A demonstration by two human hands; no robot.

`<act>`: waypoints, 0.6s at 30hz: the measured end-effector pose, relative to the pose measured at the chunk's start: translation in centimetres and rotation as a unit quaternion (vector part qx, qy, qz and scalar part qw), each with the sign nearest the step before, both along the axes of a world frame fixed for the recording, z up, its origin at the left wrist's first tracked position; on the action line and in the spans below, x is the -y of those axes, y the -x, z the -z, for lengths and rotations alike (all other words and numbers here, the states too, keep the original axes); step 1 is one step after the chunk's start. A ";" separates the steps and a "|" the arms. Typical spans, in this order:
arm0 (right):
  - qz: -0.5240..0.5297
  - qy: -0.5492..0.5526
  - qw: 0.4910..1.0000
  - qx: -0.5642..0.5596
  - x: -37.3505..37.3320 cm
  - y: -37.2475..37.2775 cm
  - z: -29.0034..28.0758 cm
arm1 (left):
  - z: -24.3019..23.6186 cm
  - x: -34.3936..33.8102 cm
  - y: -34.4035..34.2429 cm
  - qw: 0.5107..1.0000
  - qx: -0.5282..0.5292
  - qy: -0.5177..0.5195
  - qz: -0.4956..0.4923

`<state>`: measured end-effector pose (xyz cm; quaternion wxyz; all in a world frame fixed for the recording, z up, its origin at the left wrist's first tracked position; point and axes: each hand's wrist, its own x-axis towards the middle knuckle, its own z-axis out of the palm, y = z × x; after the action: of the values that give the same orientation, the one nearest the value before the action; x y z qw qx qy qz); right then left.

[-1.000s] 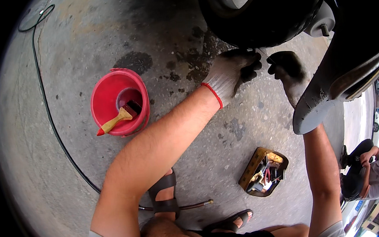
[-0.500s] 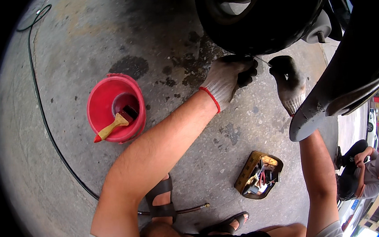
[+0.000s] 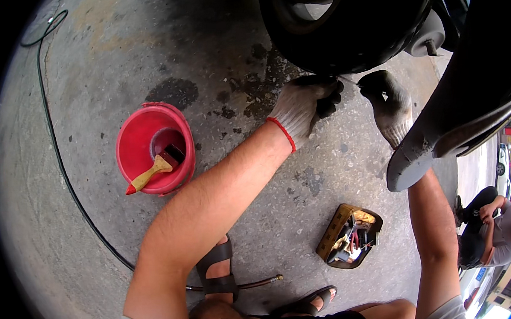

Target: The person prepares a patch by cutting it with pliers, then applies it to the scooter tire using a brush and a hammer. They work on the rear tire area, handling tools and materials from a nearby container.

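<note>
Both my hands wear knitted gloves, white at the wrist and dark over the fingers. My left hand (image 3: 308, 104) is closed at the underside of a black tyre (image 3: 372, 36), its fingers curled; what they grip is hidden. Just right of it, my right hand (image 3: 388, 104) pinches the end of a thin, pale strand or rod (image 3: 348, 81), with a gap showing between thumb and fingers. The thin piece slants up from the right fingertips toward the left hand and the tyre. A dark curved fender (image 3: 412, 165) hides my right wrist.
A red bucket (image 3: 124, 149) with a wooden-handled brush (image 3: 151, 172) stands at left. A tool box (image 3: 333, 231) of assorted hand tools sits on the concrete below my hands. A black hose (image 3: 68, 180) curves along the left. Another person (image 3: 501, 236) is at far right.
My right hand has shifted slightly up and left, still pinching the thin piece. My left hand stays almost in place at the tyre.
</note>
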<state>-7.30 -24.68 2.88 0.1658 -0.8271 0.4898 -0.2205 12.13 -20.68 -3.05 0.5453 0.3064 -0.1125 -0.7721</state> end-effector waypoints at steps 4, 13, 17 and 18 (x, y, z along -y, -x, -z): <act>0.005 0.007 1.000 0.004 0.0 -0.2 0.2 | 0.3 0.2 0.0 1.000 -0.025 0.012 -0.002; 0.004 0.018 1.000 0.013 0.1 -0.8 0.2 | 0.4 0.2 -0.5 0.998 -0.046 0.023 0.020; 0.014 0.047 0.998 0.025 -0.1 -1.4 0.5 | 0.9 0.7 -0.4 0.998 -0.039 0.028 0.034; 0.027 0.068 0.997 0.017 -0.3 -2.1 0.9 | 1.1 0.8 -0.4 0.998 -0.036 0.033 0.035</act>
<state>-5.21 -24.39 1.93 0.1116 -0.8189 0.4929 -0.2719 12.54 -21.43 -4.11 0.5317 0.2555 -0.1289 -0.7971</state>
